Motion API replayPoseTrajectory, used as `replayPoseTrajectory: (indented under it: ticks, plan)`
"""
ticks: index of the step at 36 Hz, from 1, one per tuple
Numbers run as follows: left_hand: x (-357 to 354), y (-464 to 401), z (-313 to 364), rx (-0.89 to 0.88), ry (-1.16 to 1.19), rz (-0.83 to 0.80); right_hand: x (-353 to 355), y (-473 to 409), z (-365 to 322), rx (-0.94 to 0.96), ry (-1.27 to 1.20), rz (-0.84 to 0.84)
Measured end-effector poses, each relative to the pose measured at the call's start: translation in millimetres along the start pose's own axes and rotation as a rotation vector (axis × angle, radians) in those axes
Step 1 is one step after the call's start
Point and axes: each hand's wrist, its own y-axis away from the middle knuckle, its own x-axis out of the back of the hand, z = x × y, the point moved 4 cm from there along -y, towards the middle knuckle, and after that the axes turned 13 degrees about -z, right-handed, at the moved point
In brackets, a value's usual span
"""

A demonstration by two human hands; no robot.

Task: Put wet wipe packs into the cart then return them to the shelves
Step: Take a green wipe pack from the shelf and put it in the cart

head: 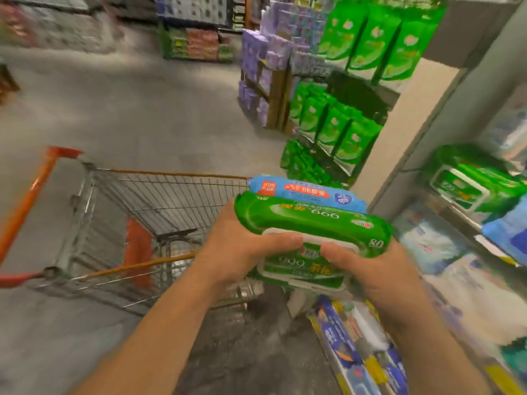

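Shopping cart (137,223) left of held stack; basket looks bare of packs where visible. Shelves (445,212) right of stack, green packs there. Stack between: green wet wipe packs (310,223), blue wet wipe pack (308,192) behind them. Left hand (242,246), right hand (368,266) flank stack, fingers curled on green packs. Judgement: cart or shelf leg unclear; release pending.
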Motion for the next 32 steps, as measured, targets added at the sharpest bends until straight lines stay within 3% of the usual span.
replayPoseTrajectory:
  ticks: [14, 32]
  plan:
    - [158, -19, -17, 0.112, -0.034, 0.345, -111, -165, 26, -0.055, 0.028, -0.285]
    - [296, -98, -52, 0.358, -0.004, 0.574, -177, -343, 72, -0.219, 0.112, -0.487]
